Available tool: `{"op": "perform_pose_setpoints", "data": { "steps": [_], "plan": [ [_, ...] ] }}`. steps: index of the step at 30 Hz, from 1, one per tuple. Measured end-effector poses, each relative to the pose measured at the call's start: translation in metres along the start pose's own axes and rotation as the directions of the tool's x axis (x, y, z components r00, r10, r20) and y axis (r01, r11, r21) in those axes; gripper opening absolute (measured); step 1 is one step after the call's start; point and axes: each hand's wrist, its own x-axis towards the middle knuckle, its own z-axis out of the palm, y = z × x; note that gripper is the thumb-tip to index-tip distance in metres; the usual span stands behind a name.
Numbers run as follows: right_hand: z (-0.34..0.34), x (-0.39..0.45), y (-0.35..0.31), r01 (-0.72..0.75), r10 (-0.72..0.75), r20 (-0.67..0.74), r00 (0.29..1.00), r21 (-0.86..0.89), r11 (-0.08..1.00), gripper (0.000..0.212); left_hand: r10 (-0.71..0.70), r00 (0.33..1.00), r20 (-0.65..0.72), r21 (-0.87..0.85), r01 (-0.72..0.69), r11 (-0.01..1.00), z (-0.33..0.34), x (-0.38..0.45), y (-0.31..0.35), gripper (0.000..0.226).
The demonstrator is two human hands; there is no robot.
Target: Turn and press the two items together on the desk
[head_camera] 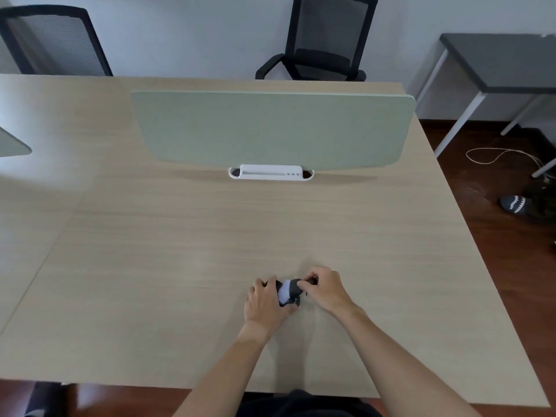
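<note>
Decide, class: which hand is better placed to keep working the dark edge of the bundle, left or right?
Right, probably. The right hand already pinches the dark edge at the top of the sock bundle, while the left hand grips its side on the table, steadying it.

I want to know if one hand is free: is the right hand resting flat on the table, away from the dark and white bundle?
No, the right hand pinches the bundle together with the left hand.
</note>
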Motion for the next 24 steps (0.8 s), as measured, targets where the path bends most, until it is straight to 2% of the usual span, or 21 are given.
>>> {"op": "perform_pose_setpoints", "data": {
  "steps": [4, 6, 8, 11, 14, 18, 21, 24],
  "plan": [
    [-0.011, 0.004, 0.007, -0.038, 0.025, -0.124, 0.992, -0.106, 0.994, 0.012, 0.005, 1.0, 0.02, 0.0, -0.005, 1.0, -0.006, 0.001, 0.001, 0.068],
    [-0.013, 0.004, 0.004, -0.018, 0.01, -0.15, 0.989, -0.054, 0.998, 0.013, 0.018, 1.0, 0.026, 0.009, -0.018, 1.0, -0.008, 0.003, 0.002, 0.067],
    [-0.01, 0.003, -0.003, -0.001, 0.004, -0.116, 0.993, 0.031, 1.0, 0.013, 0.029, 0.999, 0.023, -0.005, -0.029, 1.0, -0.009, 0.004, 0.003, 0.065],
    [-0.001, 0.001, -0.007, -0.03, 0.029, 0.009, 1.0, 0.106, 0.994, 0.009, 0.042, 0.998, 0.042, -0.016, -0.041, 0.999, -0.009, 0.006, 0.003, 0.071],
    [0.0, 0.0, 0.002, -0.011, 0.011, 0.017, 1.0, 0.014, 1.0, 0.007, 0.062, 0.995, 0.078, 0.032, -0.065, 0.997, -0.012, 0.009, 0.003, 0.088],
    [-0.011, 0.003, 0.014, 0.032, -0.047, -0.124, 0.991, -0.115, 0.993, 0.008, 0.125, 0.987, 0.1, 0.105, -0.136, 0.985, -0.014, 0.01, 0.003, 0.097],
    [-0.01, 0.003, 0.008, 0.046, -0.051, -0.165, 0.985, -0.032, 0.998, 0.01, 0.084, 0.994, 0.065, 0.037, -0.087, 0.996, -0.004, 0.004, 0.004, 0.099],
    [-0.002, 0.003, -0.002, 0.042, -0.038, -0.073, 0.997, 0.057, 0.998, 0.01, -0.015, 0.999, 0.033, -0.029, 0.016, 0.999, 0.004, 0.0, 0.007, 0.104]
  ]
}}
